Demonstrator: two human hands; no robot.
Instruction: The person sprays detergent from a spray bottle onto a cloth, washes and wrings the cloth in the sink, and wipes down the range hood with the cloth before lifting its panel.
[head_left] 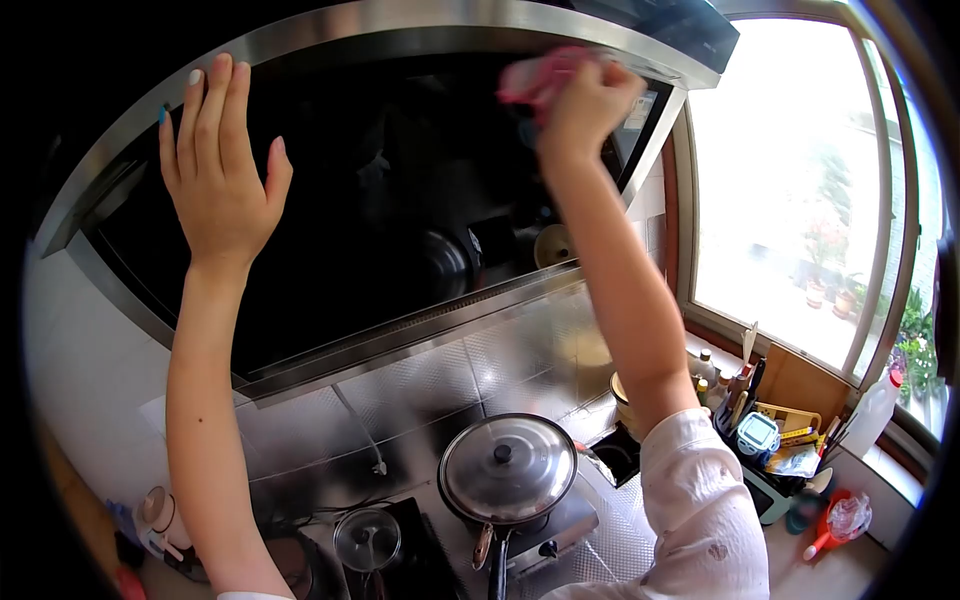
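My left hand (222, 165) is raised at the upper left, fingers stretched out and apart, over the metal edge and dark glass panel (350, 200) of a range hood. At the upper right, my right hand (595, 105) is closed round a pink cloth (545, 80), which lies against the top right part of the glass near the hood's metal rim (440, 18). The right hand and the cloth are slightly blurred. Nothing shows in my left hand.
Below the hood, a lidded pan (507, 468) stands on a gas stove (570, 530). A small glass-lidded pot (367, 540) is left of it. Bottles, utensils and a red-capped jug (872, 415) crowd the right, beneath an open window (785, 190).
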